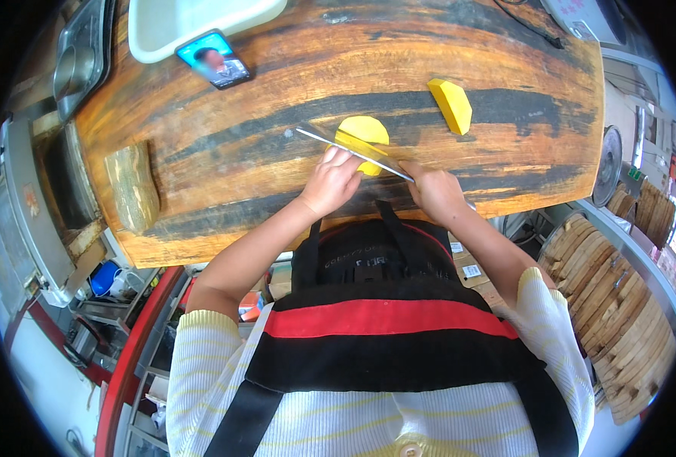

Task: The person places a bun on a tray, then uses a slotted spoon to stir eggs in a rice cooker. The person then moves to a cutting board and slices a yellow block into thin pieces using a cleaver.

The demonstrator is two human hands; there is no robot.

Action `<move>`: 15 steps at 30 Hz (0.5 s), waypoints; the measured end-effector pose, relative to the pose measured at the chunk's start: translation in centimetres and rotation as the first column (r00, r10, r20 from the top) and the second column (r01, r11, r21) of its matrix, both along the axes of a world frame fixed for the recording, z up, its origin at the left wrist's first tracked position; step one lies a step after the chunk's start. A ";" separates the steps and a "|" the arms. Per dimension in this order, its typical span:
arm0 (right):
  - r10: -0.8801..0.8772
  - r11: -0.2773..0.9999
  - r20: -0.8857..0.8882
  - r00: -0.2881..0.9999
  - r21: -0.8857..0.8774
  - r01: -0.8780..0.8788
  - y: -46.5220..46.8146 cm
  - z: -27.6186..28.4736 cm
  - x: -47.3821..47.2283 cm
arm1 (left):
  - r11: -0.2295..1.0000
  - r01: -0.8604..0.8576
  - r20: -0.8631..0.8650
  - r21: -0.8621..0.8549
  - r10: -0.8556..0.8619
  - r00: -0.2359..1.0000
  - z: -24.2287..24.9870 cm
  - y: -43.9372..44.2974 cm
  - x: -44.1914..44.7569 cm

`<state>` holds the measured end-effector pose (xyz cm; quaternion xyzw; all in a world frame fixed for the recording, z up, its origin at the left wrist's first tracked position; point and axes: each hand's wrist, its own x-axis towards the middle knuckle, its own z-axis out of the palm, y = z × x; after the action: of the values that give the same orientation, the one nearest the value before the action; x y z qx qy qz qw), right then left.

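My right hand (pixel 438 191) grips the handle of a broad-bladed kitchen knife (pixel 356 149). Its blade points up and left, lying across a rounded piece of yellow pumpkin flesh (pixel 366 127). How deep the edge sits in the flesh cannot be told. My left hand (pixel 333 181) holds the near left side of that piece, fingertips close beside the blade and partly hidden by it. Farther right on the wooden table lies a yellow pumpkin wedge (pixel 452 107). A pumpkin chunk with mottled green rind (pixel 132 187) rests near the left edge.
A phone (pixel 215 60) with a lit screen leans against a pale plastic tub (pixel 200 43). Metal trays (pixel 83 63) stand at the upper left. A black cable (pixel 535 28) crosses the table's far right. Stacked bamboo steamers (pixel 606 308) stand beyond the table (pixel 269 97) on the right.
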<state>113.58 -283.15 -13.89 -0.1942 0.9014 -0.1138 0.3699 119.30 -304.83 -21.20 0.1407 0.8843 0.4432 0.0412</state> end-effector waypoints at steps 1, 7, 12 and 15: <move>-0.010 1.000 -0.012 1.000 -0.003 0.010 0.3 0.8 0.4 | 1.000 0.001 -0.023 -0.003 -0.001 1.000 0.0 0.0 0.0; 0.012 0.999 -0.029 1.000 0.037 -0.011 1.0 3.1 1.4 | 1.000 0.023 -0.044 -0.017 -0.023 0.999 -0.4 -0.3 0.2; 0.011 0.995 -0.012 1.000 0.104 -0.010 0.5 3.0 1.3 | 0.999 0.043 -0.039 -0.017 -0.043 0.998 -0.6 -0.5 0.2; -0.003 0.991 0.007 1.000 0.134 0.002 0.1 2.9 1.3 | 0.999 0.046 -0.025 -0.007 -0.046 0.999 -0.7 -0.5 0.1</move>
<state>114.88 -283.02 -10.97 -0.1674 0.9059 -0.0543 0.3852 119.42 -305.35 -21.87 0.1663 0.8828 0.4374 0.0406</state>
